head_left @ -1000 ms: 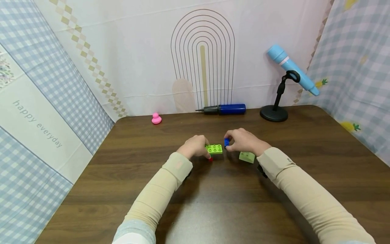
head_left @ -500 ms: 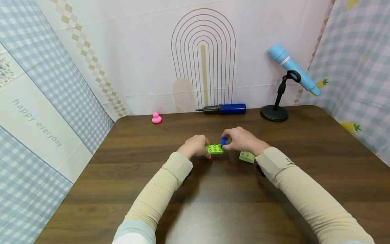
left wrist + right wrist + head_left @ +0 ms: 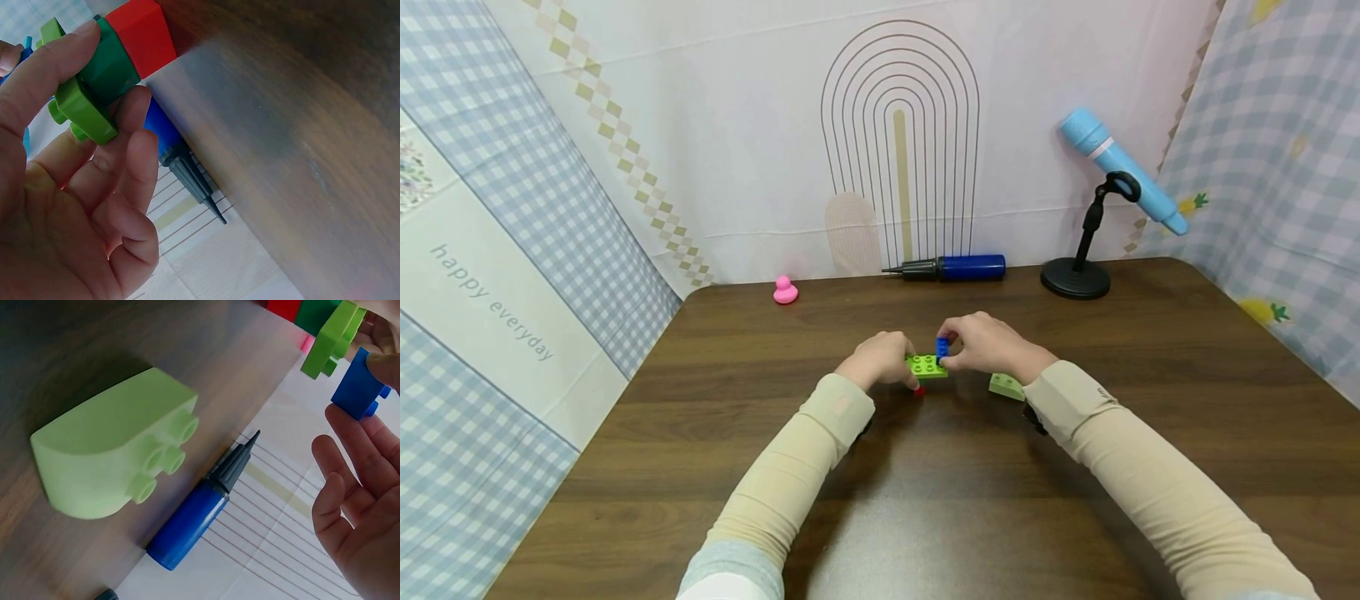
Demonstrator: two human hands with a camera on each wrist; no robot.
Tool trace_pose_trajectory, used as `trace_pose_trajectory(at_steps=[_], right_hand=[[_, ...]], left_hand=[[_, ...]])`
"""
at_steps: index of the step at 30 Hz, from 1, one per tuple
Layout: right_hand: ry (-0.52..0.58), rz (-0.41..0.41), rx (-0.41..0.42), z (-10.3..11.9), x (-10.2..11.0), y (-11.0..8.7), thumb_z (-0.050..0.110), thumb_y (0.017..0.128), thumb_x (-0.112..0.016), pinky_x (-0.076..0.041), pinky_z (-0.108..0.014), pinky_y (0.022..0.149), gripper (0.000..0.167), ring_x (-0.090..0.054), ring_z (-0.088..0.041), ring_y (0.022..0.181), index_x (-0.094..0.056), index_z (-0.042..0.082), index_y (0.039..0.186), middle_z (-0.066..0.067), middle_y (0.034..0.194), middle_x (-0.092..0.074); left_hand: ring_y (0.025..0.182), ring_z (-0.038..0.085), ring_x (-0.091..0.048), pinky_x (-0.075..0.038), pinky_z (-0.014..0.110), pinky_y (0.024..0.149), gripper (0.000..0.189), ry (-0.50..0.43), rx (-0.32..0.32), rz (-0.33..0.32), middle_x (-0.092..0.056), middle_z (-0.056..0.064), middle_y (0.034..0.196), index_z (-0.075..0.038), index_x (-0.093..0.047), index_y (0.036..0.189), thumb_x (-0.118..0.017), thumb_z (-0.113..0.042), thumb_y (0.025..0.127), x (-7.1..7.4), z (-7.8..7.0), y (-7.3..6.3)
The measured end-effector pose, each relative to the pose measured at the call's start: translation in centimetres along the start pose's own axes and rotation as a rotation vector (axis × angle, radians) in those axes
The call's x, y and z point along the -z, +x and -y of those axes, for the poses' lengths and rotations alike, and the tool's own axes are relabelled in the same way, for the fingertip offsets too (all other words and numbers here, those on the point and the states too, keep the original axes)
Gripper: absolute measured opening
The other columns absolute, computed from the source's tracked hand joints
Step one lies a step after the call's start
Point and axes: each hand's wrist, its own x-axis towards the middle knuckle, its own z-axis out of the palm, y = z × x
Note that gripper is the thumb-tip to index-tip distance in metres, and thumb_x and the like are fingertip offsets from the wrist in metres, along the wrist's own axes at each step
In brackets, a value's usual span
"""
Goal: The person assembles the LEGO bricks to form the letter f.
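Observation:
My left hand (image 3: 883,358) grips a small stack of toy building bricks. In the left wrist view its red brick (image 3: 144,37) sits against the table, then comes a dark green brick (image 3: 109,65), topped by a wide lime green brick (image 3: 927,367). Between thumb and fingertips my right hand (image 3: 988,343) pinches a small blue brick (image 3: 358,384), studs up. It is over the right end of the lime brick; whether the two touch I cannot tell. To the right, a pale green brick (image 3: 119,419) with a curved end lies on the table, partly under the right wrist.
Along the table's back edge lie a pink toy duck (image 3: 785,290) and a blue hand pump (image 3: 972,267) with a black nozzle. At the back right, a black stand (image 3: 1075,279) holds a light blue toy microphone (image 3: 1123,171). A printed cloth (image 3: 737,142) hangs behind the table.
My right hand has moved left with the blue brick, from beside the lime brick to over its right end. The left hand and its stack have stayed in place.

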Motion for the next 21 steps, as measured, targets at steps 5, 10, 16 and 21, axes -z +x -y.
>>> trace_pose_trajectory(at_steps=[5,10,16,21], right_hand=[[-0.01,-0.002,0.021,0.6,-0.2,0.3,0.027,0.076,-0.065,-0.044,-0.035,0.072,0.034,-0.056,-0.019,0.088,-0.059,0.007,0.103,-0.004,0.096,-0.06],[0.001,-0.002,0.044,1.2,-0.3,0.6,0.025,0.076,-0.066,-0.044,-0.034,0.071,0.032,-0.056,-0.021,0.088,-0.06,0.007,0.101,-0.004,0.095,-0.061],[0.006,0.005,0.058,1.7,-0.4,1.0,0.024,0.076,-0.067,-0.044,-0.031,0.068,0.031,-0.056,-0.017,0.084,-0.061,0.007,0.101,-0.002,0.092,-0.061],[0.01,0.024,0.053,1.9,-0.6,1.4,0.024,0.076,-0.067,-0.044,-0.032,0.07,0.032,-0.056,-0.018,0.086,-0.06,0.007,0.102,-0.003,0.094,-0.061]], left_hand=[[0.07,0.013,-0.05,-0.04,0.029,0.059,0.031,-0.004,-0.002,0.005,-0.057,-0.006,0.075,-0.015,-0.066,0.088,-0.077,-0.031,0.064,0.0,0.1,0.1],[0.069,0.013,-0.051,-0.04,0.029,0.059,0.03,0.007,-0.005,0.0,-0.057,-0.005,0.073,-0.015,-0.064,0.085,-0.077,-0.031,0.064,0.0,0.1,0.1],[0.074,0.013,-0.052,-0.041,0.031,0.063,0.038,0.004,-0.012,-0.003,-0.058,-0.006,0.078,-0.016,-0.065,0.095,-0.077,-0.032,0.063,0.0,0.1,0.1],[0.075,0.013,-0.051,-0.041,0.031,0.063,0.034,0.004,-0.003,-0.004,-0.058,-0.006,0.079,-0.016,-0.065,0.089,-0.077,-0.033,0.063,0.0,0.1,0.1]])
